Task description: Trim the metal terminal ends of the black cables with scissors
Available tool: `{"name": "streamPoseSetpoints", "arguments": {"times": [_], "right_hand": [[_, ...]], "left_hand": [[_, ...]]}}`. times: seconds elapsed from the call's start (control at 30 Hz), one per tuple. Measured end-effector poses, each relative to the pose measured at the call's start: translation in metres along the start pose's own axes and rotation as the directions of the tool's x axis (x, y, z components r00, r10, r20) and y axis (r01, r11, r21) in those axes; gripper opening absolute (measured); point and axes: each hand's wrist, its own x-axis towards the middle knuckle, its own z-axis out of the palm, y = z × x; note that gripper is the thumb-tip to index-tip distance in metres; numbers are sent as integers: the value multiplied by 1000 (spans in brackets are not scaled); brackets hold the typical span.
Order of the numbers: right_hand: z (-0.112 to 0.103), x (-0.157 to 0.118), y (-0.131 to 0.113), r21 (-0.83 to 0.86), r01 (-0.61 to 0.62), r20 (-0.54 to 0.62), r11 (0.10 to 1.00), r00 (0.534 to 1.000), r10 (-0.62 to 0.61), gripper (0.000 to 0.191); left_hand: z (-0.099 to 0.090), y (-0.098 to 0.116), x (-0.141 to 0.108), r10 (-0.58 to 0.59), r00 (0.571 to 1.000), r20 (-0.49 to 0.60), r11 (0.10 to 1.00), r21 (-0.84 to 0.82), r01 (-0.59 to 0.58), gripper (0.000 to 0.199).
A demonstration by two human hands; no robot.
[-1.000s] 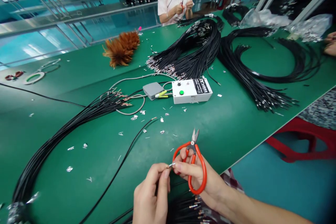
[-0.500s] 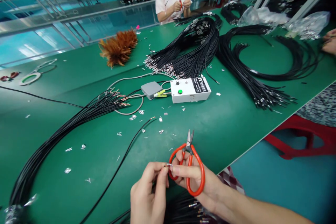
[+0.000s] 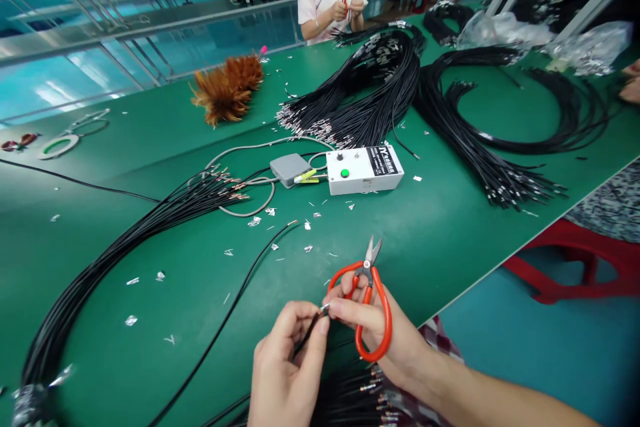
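At left, a bundle of black cables (image 3: 100,263) lies on the green table (image 3: 425,233). Right of it, the left hand (image 3: 286,370) is closed, thumb and forefinger pinching a single cable (image 3: 306,341) near its silvery end, which sits between the hands. The right hand (image 3: 371,317) is half curled, thumb at that end, fingers gripping red-handled scissors (image 3: 367,265), blades slightly parted, pointing away.

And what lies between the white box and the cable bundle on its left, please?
In the head view, a grey box, yellow clips and part of a grey cable lie there.
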Motion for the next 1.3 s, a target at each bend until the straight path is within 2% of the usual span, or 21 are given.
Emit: {"name": "streamPoseSetpoints", "arguments": {"times": [0.13,0.3,0.47,0.53,0.6,0.67,0.73,0.83,0.97,1.03,1.13,1.3], "right_hand": [[1,1,0,-3,7,17,1000,1000,-6,27],[0,2,-5,-45,32,73,998,997,-28,28],[-2,4,-9,-195,135,154,971,982,-106,27],[-3,3,-11,-269,178,150,947,979,-142,27],[-4,2,-16,-320,192,151,928,977,-150,27],[-5,1,-23,-378,169,189,910,977,-103,24],[-7,1,-33,-452,158,247,878,968,-48,20],[-8,3,-50,-553,184,327,813,945,9,15],[-5,4,-67,-694,233,408,682,907,105,12],[-2,5,-75,-737,282,457,615,877,146,10],[3,7,-84,-782,385,525,490,831,185,10],[9,8,-88,-793,584,608,173,772,186,9]], "left_hand": [[-2,5,0,-130,991,25,986,-102,131,13],[-4,12,-1,-271,960,66,929,-245,278,23],[-10,11,2,-359,912,199,862,-304,405,30],[-13,10,4,-348,906,239,865,-292,409,30],[-14,10,4,-275,937,214,917,-235,323,28],[-14,11,3,-150,977,154,979,-114,168,24],[-14,12,1,-29,991,134,999,34,24,21],[-15,13,0,103,978,183,972,189,-138,18],[-16,13,1,251,931,266,917,244,-317,13],[-16,13,2,278,906,318,897,250,-363,14],[-16,14,2,238,899,368,889,290,-354,18],[-12,17,2,216,897,386,889,302,-344,23]]}}
